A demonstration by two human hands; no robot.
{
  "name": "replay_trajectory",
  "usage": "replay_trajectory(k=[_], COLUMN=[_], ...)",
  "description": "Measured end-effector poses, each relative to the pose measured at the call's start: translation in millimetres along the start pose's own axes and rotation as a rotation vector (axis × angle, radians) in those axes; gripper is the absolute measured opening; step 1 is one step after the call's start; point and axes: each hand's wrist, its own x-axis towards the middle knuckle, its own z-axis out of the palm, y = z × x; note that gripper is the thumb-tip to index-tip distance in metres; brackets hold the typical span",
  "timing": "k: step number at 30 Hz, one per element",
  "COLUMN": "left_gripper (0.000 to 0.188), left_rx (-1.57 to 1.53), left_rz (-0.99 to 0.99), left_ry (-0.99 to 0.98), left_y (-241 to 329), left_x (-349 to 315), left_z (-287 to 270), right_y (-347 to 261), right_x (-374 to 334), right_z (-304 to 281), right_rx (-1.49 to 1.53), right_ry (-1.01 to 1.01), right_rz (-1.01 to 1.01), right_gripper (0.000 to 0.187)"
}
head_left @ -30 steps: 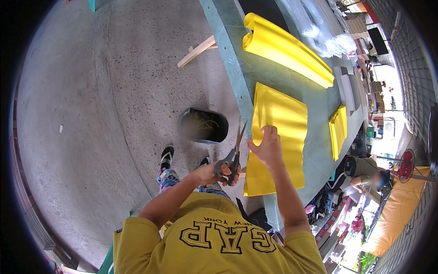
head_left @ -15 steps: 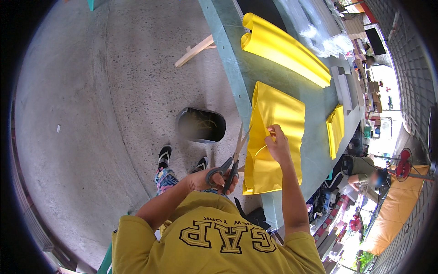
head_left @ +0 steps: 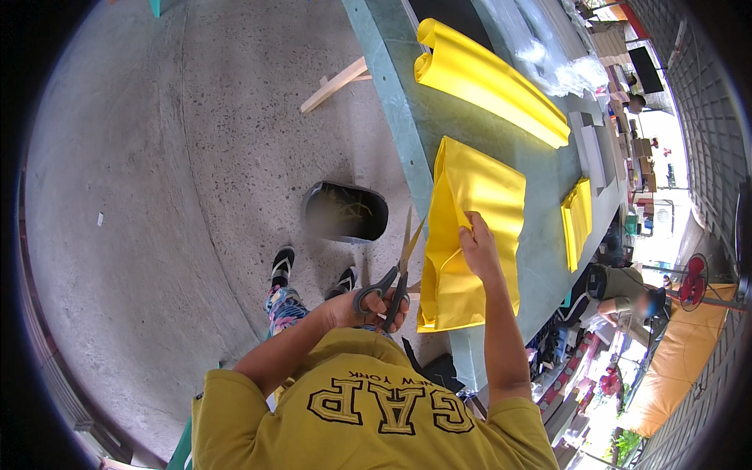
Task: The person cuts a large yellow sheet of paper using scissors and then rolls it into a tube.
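Observation:
My left hand [head_left: 345, 309] has its fingers through the handles of a pair of scissors [head_left: 395, 282] with dark grip loops. The blades stand parted, with their tips up beside the table's near edge and the yellow material. My right hand [head_left: 481, 249] rests on a folded yellow sheet [head_left: 486, 188], thumb and fingers closed on a raised fold at its middle. Creases run from that fold toward the sheet's left edge. Whether the sheet is cloth or plastic, I cannot tell.
The green-grey table [head_left: 540, 211] also bears a yellow roll [head_left: 493, 82], a smaller yellow folded piece [head_left: 576, 223] and clear plastic wrap [head_left: 560, 70]. A black bin [head_left: 345, 212] with yellow scraps stands on the floor. Another person [head_left: 627, 286] bends beyond the table near a red fan [head_left: 692, 280].
My right hand has shifted slightly and its fingers have closed further round the fold. A thin curved yellow edge by it no longer shows. The scissors' blades have parted wider.

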Motion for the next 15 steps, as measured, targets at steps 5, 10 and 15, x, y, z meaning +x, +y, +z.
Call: replay_trajectory(k=[5,10,15], left_gripper=[0.042,0.042,0.04], left_rx=[0.236,0.459,0.405], left_rz=[0.059,0.07,0.067], left_ry=[-0.042,0.129,0.049], left_y=[29.6,60.0,61.4], left_x=[14.4,22.3,17.7], left_z=[-12.9,-1.1,-16.4], right_y=[-9.2,13.5,17.7], right_x=[-2.4,-2.6,-2.4], right_z=[-16.6,-19.7,-14.4], right_rx=[0.396,0.693,0.434], right_ry=[-0.059,-0.06,-0.089], right_rz=[0.271,0.276,0.107], right_gripper=[0.045,0.045,0.04])
